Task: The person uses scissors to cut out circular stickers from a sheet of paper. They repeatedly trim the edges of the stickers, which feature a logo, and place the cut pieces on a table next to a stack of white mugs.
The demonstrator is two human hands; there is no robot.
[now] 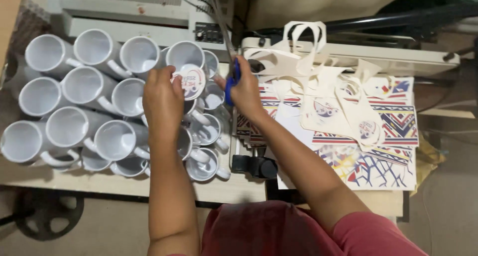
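White mugs (74, 116) crowd the table; left hand (163, 99) pinches a round print (191, 80) (right hand (246, 89) grips scissors (230, 62)).

the left hand (163, 97) covers the near edge of the round printed paper cutout (190, 80), so the full design is hidden and its print is too blurred to tell. the right hand (245, 89) wraps the blue plastic handles of the scissors (229, 81), whose grey blades run out at the top edge. the person's forearms hide several of the white ceramic mugs (87, 114). the grey machine (149, 12) is cut off at the top. the colourful printed paper sheets (383, 151) lie partly under white paper offcuts (308, 62).
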